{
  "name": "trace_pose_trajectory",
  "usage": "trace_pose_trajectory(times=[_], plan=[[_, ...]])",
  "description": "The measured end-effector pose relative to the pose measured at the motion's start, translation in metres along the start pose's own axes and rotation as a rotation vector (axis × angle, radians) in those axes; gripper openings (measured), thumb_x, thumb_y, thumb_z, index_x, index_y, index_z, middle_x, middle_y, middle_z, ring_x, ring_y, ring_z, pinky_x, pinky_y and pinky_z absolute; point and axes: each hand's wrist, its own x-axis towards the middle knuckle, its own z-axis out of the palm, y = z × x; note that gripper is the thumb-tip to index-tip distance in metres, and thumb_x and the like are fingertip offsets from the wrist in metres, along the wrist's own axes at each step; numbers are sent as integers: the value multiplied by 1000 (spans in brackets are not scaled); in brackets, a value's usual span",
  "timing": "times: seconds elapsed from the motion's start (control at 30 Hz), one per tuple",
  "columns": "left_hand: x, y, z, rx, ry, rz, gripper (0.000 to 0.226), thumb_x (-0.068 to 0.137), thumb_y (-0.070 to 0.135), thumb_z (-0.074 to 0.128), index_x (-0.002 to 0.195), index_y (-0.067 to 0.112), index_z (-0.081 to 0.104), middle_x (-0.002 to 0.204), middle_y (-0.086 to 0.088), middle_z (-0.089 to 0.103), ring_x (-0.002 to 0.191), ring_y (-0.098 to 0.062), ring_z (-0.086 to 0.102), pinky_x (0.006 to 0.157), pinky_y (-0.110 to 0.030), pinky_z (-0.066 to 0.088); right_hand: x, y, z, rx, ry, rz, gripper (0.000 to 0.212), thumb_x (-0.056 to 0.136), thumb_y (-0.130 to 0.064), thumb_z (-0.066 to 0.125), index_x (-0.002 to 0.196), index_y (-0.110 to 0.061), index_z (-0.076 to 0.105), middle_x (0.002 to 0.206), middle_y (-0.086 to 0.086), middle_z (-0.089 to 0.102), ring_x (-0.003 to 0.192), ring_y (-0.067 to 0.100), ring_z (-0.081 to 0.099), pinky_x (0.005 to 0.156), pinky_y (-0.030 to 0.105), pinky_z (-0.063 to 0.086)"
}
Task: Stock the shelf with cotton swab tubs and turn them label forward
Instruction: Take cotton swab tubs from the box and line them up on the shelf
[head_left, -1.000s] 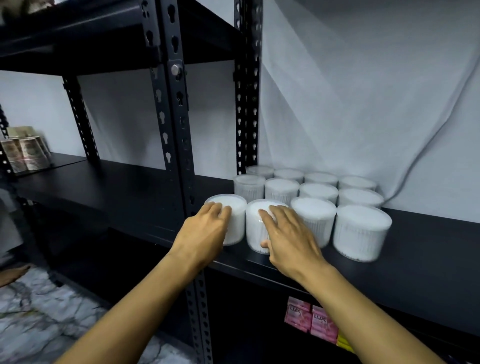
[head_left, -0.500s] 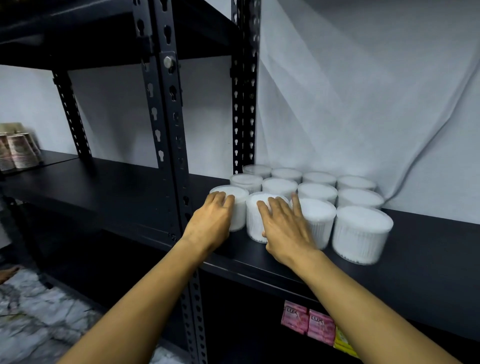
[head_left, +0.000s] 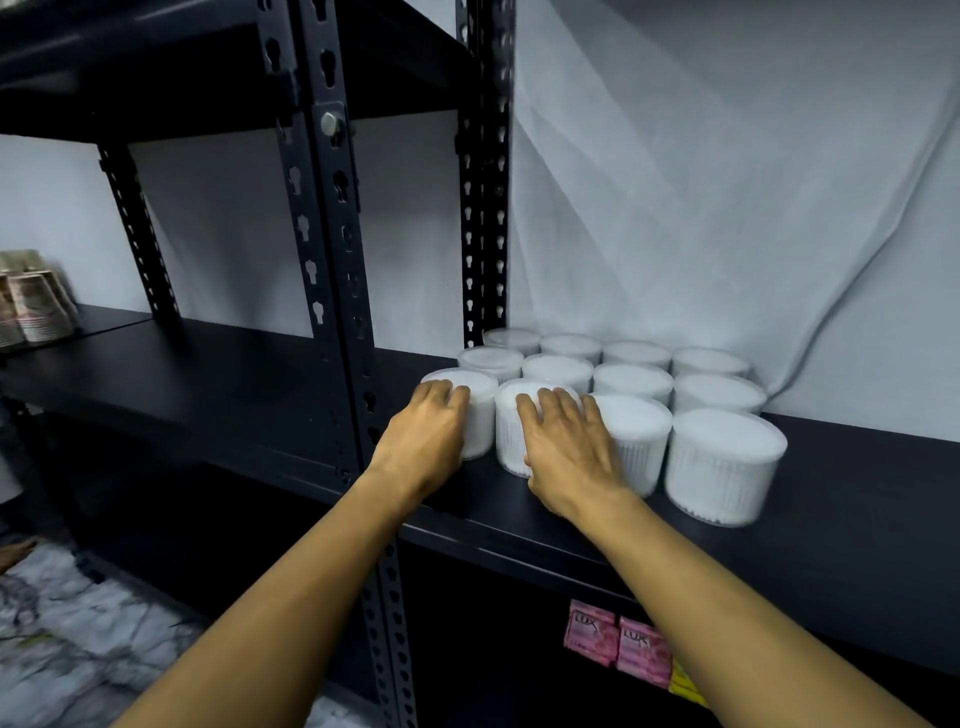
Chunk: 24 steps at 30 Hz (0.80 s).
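Evidently light, rigid and smooth-walled, the cotton swab tubs (head_left: 722, 462) stand clustered on the shelf (head_left: 857, 499); left hand (head_left: 426, 441) and right hand (head_left: 566, 447) each cup a front tub's side, the best hold.

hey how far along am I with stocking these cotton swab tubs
Done: twelve cotton swab tubs stand upright on the black shelf in three rows of four. In hand: your left hand holds the front-left tub and your right hand the second front tub. Left: label-forward can't be confirmed; no labels are readable from here.
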Motion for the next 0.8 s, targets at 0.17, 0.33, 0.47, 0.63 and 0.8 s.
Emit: trace_pose_trajectory(times=[0.17, 0.33, 0.47, 0.63, 0.8], plan=[[0, 2, -2, 26, -7, -6, 42, 88, 7, 55, 128, 5, 45, 127, -13, 49, 123, -29, 40, 77, -39, 52, 1, 0, 0, 3, 1, -6, 66, 80, -24, 69, 134, -11, 33, 132, 14, 44, 126, 30, 37, 110, 45, 22], [-1, 4, -4, 28, -21, -19, 44, 88, 9, 56, 130, 5, 43, 129, -13, 48, 124, -29, 39, 77, -40, 52, 0, 1, -1, -2, -5, -16, 69, 79, -25, 69, 135, -11, 32, 134, 15, 42, 129, 31, 35, 113, 47, 14], [-1, 7, -8, 15, -27, -37, 44, 88, 12, 57, 130, 6, 43, 129, -11, 48, 124, -28, 39, 77, -39, 52, -2, 3, -2, -41, -7, -21, 75, 79, -29, 68, 139, -9, 28, 139, 18, 40, 138, 35, 25, 115, 56, -5], [-4, 12, -11, 22, -39, -59, 49, 89, 12, 55, 135, 5, 39, 135, -12, 45, 128, -27, 37, 80, -37, 50, -5, 4, -1, -57, 6, -28, 77, 81, -31, 64, 142, -7, 24, 144, 18, 36, 143, 35, 15, 113, 57, -12], [-8, 15, -17, 30, -23, -62, 46, 88, 10, 53, 133, 4, 41, 138, -10, 44, 133, -26, 33, 75, -36, 53, -12, 9, -5, -41, 44, -34, 73, 88, -32, 56, 145, -5, 21, 152, 19, 25, 145, 34, 9, 114, 56, -9]])
